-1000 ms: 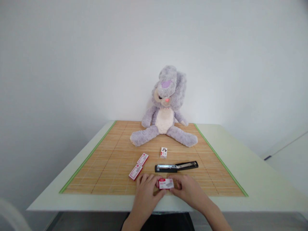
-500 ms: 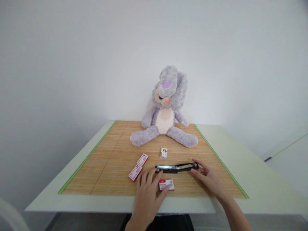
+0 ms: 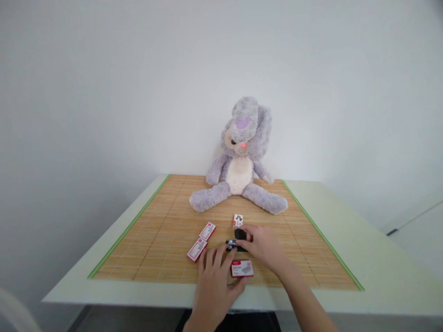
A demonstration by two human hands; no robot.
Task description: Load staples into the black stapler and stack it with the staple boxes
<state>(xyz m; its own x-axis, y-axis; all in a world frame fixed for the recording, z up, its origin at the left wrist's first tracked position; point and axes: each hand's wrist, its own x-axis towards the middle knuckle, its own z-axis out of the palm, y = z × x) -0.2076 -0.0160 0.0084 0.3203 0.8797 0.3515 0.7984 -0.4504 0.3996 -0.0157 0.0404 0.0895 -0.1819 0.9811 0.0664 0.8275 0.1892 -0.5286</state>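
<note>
A black stapler (image 3: pixel 231 246) lies on the bamboo mat, its metal front end showing at the left. My right hand (image 3: pixel 261 246) pinches the stapler's black upper arm, which is raised and folded over toward the left above the base. The hand hides much of the stapler's right part. Fingers spread, my left hand (image 3: pixel 216 281) rests palm down, its index fingertip at the base's left end. Between the hands, close to my left thumb, is a red and white staple box (image 3: pixel 242 268). Another small white box (image 3: pixel 238 221) stands just behind the stapler.
Two red and white boxes, one nearer (image 3: pixel 197 250) and one farther (image 3: pixel 207 231), lie end to end left of the stapler. A grey plush rabbit (image 3: pixel 238 175) sits at the back against the wall. The green-edged bamboo mat (image 3: pixel 155 249) covers the middle of the white table (image 3: pixel 346 221).
My right hand has moved left and swung the stapler's upper arm from lying out to the right up over the base. My left hand stays nearly in place. The view has shifted slightly.
</note>
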